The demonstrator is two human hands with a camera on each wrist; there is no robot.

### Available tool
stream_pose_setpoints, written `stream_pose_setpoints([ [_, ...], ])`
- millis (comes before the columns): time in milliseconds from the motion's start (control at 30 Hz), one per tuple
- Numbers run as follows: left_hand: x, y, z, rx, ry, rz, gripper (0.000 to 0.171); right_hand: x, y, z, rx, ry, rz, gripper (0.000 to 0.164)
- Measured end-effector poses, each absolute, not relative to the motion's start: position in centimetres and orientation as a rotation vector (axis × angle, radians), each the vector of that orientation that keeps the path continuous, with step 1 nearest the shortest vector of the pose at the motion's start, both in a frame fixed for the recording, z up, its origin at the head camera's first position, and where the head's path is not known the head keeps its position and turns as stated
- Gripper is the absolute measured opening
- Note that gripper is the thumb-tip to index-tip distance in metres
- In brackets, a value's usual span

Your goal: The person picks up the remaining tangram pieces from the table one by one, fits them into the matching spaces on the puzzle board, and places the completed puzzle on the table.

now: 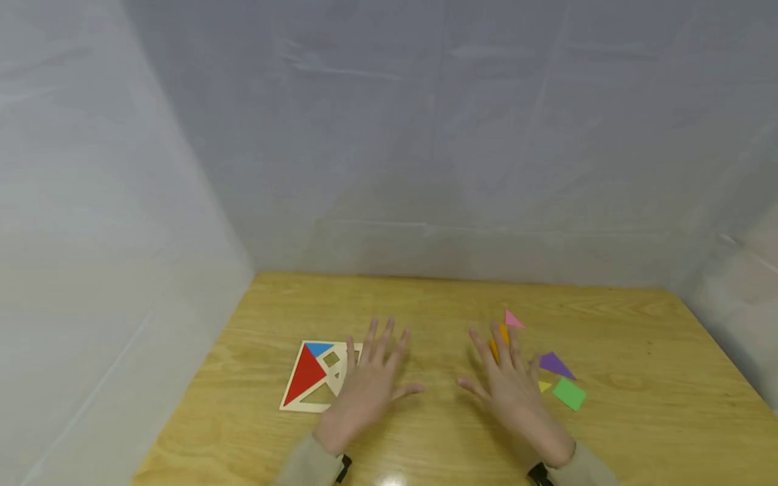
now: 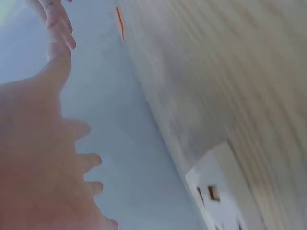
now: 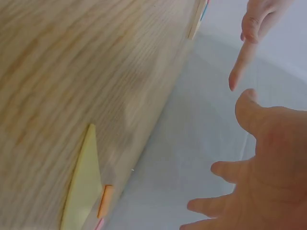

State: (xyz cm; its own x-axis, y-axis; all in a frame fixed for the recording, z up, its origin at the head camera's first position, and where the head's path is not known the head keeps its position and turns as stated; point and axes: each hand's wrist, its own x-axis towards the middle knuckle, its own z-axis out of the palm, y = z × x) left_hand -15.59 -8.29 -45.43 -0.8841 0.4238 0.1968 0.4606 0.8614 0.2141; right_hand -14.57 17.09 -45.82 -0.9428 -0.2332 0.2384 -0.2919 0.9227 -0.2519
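Both hands hover palms down above the table with fingers spread and nothing held. In the head view my left hand (image 1: 367, 385) is over the right part of a pale puzzle board (image 1: 313, 408), hiding some of it. A red triangle (image 1: 304, 376) and a blue triangle (image 1: 319, 349) sit in the board; other cut-outs show bare. My right hand (image 1: 510, 388) is above loose pieces, partly covering an orange piece (image 1: 494, 349) and a yellow piece (image 1: 544, 386). Beside it lie a purple piece (image 1: 556, 365), a green piece (image 1: 569, 393) and a pink triangle (image 1: 513, 319).
The wooden table (image 1: 638, 358) meets pale sheeting (image 1: 425, 169) at the back and both sides. In the right wrist view the yellow piece (image 3: 82, 184) lies flat on the wood, with the orange piece (image 3: 105, 201) just beyond it.
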Motion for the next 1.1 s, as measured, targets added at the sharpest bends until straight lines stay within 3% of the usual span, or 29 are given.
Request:
stream_pose_setpoints([
  [167, -16.1, -8.8, -44.6, -0.739, -2.917, -0.441, 0.08, -15.0, 16.9, -45.1, 0.464, -2.793, 0.426, 0.063],
  [367, -16.6, -9.8, -44.2, -0.852, -2.813, -0.523, 0.047, -15.4, 15.4, -44.3, 0.515, -2.721, 0.559, 0.022],
  [533, -16.7, -10.9, -43.9, -0.868, -2.712, -0.551, 0.028, -16.0, 13.7, -44.0, 0.542, -2.674, 0.565, 0.008],
  [800, -16.8, -13.6, -43.4, -0.7, -2.753, -0.587, 0.023, -16.9, 10.3, -44.3, 0.677, -2.648, 0.509, 0.011],
  [1100, -17.0, -17.5, -44.0, -0.627, -2.672, -0.596, 0.021, -17.2, 6.6, -45.2, 0.785, -2.719, 0.502, 0.044],
])
